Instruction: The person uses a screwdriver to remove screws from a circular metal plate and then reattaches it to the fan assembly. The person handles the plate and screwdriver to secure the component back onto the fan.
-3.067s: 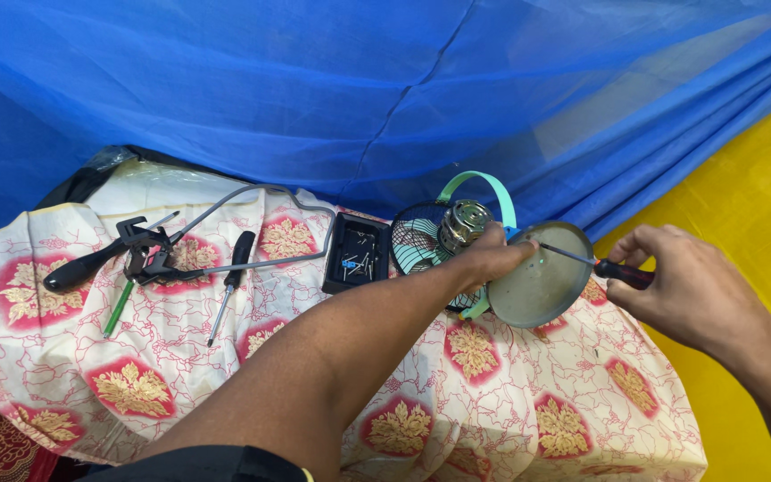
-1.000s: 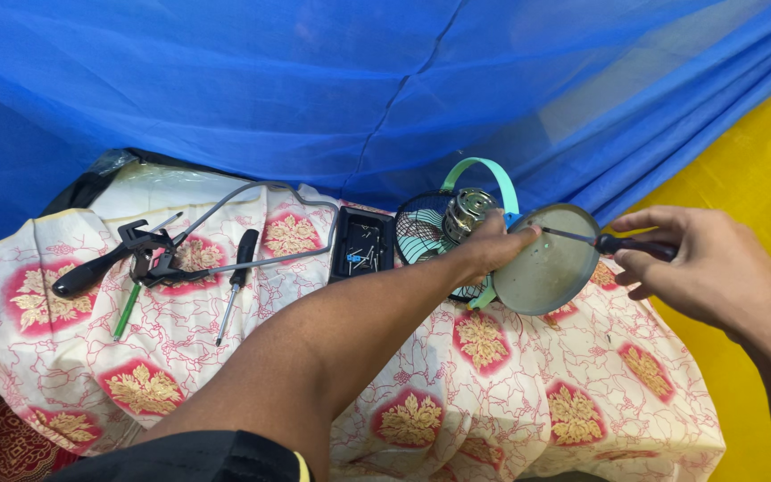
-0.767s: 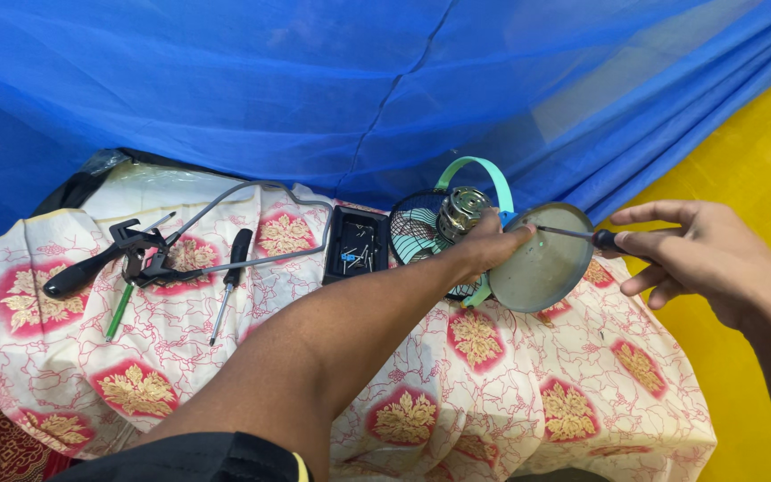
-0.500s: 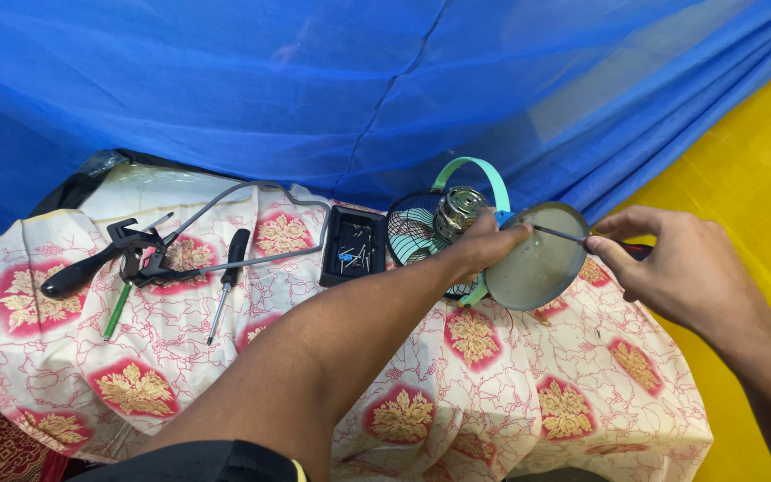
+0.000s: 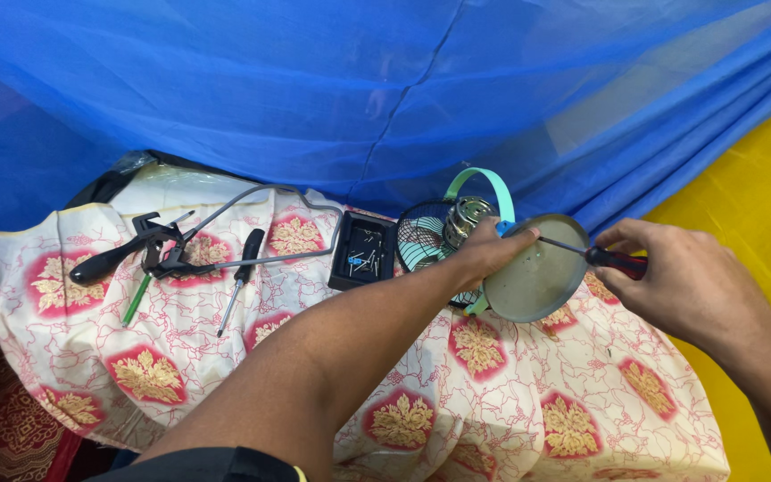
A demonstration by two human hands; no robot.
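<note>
Head view: the left hand (image 5: 485, 253) grips the upper rim of a round grey disc (image 5: 535, 278), tilted up off the patterned cloth (image 5: 501, 393). The right hand (image 5: 680, 284) is closed around a red-handled screwdriver (image 5: 616, 261), its tip touching the disc face near the top edge. Just behind sits a small fan motor (image 5: 468, 219) in a wire guard (image 5: 421, 243) with a teal handle. Left of it lie a black parts tray (image 5: 363, 252), another screwdriver (image 5: 241, 277) and pliers (image 5: 149, 250), well apart. Blue netting (image 5: 359, 98) crowds the rear; yellow floor (image 5: 751, 178) lies open beyond the cloth's right edge.

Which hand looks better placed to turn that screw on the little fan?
The right hand: it holds the screwdriver, its tip at the fan's round base. The left hand is busy gripping that base, steadying it.
</note>
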